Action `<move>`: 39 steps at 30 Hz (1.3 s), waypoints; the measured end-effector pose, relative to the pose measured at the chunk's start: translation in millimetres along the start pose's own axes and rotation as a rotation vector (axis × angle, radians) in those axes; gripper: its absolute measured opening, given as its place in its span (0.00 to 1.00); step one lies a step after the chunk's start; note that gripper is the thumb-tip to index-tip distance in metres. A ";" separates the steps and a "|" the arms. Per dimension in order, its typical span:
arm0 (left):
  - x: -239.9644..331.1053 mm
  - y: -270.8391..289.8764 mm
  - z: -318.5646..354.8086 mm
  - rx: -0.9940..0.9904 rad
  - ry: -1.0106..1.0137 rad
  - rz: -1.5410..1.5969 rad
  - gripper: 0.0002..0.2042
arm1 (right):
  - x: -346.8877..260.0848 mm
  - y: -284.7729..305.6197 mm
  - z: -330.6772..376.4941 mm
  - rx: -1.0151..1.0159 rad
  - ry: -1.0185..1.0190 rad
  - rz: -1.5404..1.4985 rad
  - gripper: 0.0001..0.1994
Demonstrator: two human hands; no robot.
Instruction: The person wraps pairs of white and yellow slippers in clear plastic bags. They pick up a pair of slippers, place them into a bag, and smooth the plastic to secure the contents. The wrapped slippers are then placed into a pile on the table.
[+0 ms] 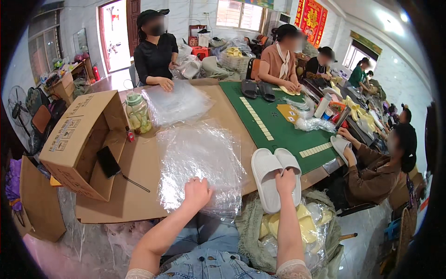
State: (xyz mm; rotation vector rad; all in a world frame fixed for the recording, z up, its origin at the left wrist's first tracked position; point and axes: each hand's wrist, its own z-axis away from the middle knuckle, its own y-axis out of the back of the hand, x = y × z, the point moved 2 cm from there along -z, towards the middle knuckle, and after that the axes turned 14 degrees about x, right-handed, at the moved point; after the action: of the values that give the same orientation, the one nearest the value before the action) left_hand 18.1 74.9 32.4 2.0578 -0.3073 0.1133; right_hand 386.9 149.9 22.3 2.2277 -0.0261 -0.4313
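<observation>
the white slippers (266, 163) lie just right of the near stack of clear plastic bags (200, 151), with only a narrow strip of the table (116, 209) between them in this view. their long axis runs near to far, toes at the far end and heels toward the person, roughly in line with the right forearm. they sit at the table's near edge, their heels reaching out above the green sack (245, 225); whether their soles touch the table, i cannot tell.

the right hand (285, 179) has the pair, its fingers closed between the two slippers where their inner sides meet. the left hand (198, 193) rests on the near right part of the stack, fingers curled down on the film; whether it pinches a bag, i cannot tell. so the left hand is the one nearer the bags, and the slippers lie to its right and slightly farther off. the stack spreads far and left from its knuckles, with the second stack (179, 102) beyond it.
</observation>
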 end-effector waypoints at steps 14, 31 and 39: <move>-20.3 14.9 -24.8 -0.170 0.198 0.221 0.18 | -63.9 149.6 54.3 -0.121 0.314 -0.645 0.10; -35.8 30.3 -24.4 -0.350 0.094 0.356 0.21 | -126.8 77.7 77.9 -0.506 0.610 -0.367 0.13; 4.1 58.0 -14.4 -0.107 -0.131 0.300 0.16 | -137.0 79.0 103.2 -0.444 0.533 -0.474 0.15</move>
State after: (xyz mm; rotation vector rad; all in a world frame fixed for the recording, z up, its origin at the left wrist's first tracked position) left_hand 7.4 60.1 89.5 1.9056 -0.6881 0.1417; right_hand 235.6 44.3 62.5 1.8261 0.8117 -0.0634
